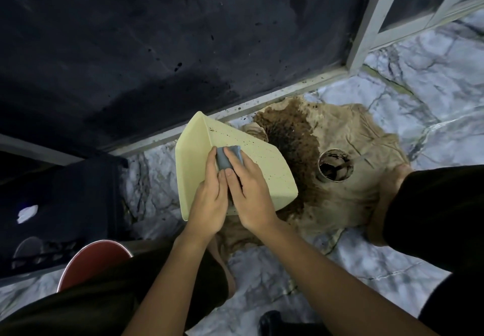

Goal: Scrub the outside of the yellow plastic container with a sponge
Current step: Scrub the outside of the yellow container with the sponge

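The pale yellow plastic container (pixel 235 168) is tilted on its side over the stained brown cloth (pixel 340 173) on the marble floor. The left hand (pixel 209 199) grips its edge. The right hand (pixel 248 191) presses the blue-grey sponge (pixel 225 158) against its speckled outer wall, fingers curled round the sponge. A round metal cup (pixel 335 165) stands on the cloth just beside the container.
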